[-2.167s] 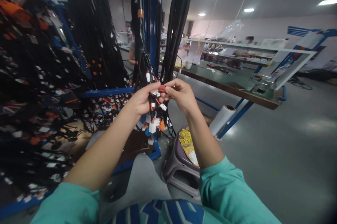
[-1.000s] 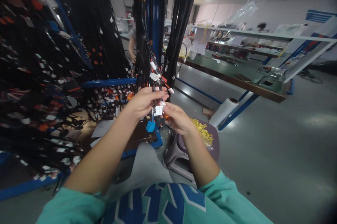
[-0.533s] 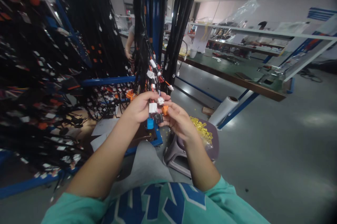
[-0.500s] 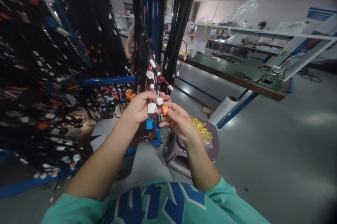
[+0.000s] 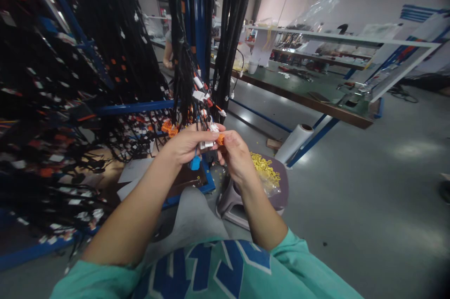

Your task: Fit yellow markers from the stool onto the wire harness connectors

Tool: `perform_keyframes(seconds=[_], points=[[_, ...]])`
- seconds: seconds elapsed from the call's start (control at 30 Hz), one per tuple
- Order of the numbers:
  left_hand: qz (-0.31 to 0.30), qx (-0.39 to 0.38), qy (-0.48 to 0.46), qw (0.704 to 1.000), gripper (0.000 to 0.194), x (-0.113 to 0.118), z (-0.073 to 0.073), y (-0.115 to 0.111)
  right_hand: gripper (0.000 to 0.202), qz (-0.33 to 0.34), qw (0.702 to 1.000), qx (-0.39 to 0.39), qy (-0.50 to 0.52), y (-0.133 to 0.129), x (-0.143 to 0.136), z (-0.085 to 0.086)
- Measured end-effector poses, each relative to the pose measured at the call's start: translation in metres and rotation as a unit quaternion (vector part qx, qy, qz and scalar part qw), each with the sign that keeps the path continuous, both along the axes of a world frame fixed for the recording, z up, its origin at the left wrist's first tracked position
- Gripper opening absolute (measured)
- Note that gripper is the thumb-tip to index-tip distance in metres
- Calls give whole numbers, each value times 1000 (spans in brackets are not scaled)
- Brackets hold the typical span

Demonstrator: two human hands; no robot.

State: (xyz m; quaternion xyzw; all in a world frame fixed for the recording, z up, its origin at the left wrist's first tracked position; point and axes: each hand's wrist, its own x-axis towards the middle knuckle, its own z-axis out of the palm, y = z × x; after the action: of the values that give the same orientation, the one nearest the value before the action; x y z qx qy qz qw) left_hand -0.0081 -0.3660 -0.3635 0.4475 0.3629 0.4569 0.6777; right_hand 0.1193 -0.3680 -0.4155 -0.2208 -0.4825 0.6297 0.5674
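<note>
My left hand (image 5: 190, 143) is closed around the lower wires of a hanging black wire harness (image 5: 183, 62), its thumb lying across a white connector (image 5: 207, 144). Between the thumb and fingers of my right hand (image 5: 236, 151) is a small orange connector (image 5: 220, 139), held close against the left fingertips. A white plug (image 5: 213, 128) pokes up between the two hands. Below them dangle a blue connector (image 5: 194, 163) and a black connector (image 5: 211, 155). Other orange connectors (image 5: 169, 128) hang just left of my left hand.
Dense bundles of harnesses (image 5: 105, 32) hang from a blue rack at left. Yellow clips (image 5: 263, 170) in a clear bag lie on a plastic stool (image 5: 283, 196) by my right forearm. A film roll (image 5: 295, 142) leans by the green workbench (image 5: 277, 88). A person's arm (image 5: 168, 53) shows behind.
My right fingers have brought the orange connector slightly up, and my left thumb now lies over the white connector. The blue connector has swung left. The whole view has shifted a little.
</note>
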Motion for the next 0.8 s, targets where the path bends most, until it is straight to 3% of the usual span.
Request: perform_keyframes(seconds=[0.23, 0.33, 0.43, 0.53, 0.6, 0.67, 0.7, 0.73, 0.8], points=[[-16, 60, 108, 992, 31, 3, 2, 2, 47, -9, 995, -90, 33, 7, -2, -5], [-24, 88, 146, 985, 14, 2, -2, 8, 52, 13, 996, -84, 35, 9, -2, -5], [-38, 109, 138, 984, 14, 1, -7, 15, 56, 31, 997, -58, 34, 11, 0, -8], [11, 84, 98, 992, 23, 2, -9, 19, 54, -5, 999, -47, 17, 21, 16, -23], [74, 55, 82, 992, 29, 3, -7, 20, 46, -89, 995, -38, -30, 34, 41, -45], [119, 32, 87, 989, 28, 3, -4, 20, 36, -212, 965, -44, -150, 49, 79, -75], [131, 25, 96, 986, 27, 3, -2, 20, 33, -281, 922, -71, -255, 55, 100, -92], [138, 19, 106, 985, 25, 2, 0, 20, 34, -321, 856, -112, -390, 61, 122, -109], [148, 6, 130, 980, 23, -2, 4, 20, 35, -317, 803, -154, -480, 67, 161, -140]])
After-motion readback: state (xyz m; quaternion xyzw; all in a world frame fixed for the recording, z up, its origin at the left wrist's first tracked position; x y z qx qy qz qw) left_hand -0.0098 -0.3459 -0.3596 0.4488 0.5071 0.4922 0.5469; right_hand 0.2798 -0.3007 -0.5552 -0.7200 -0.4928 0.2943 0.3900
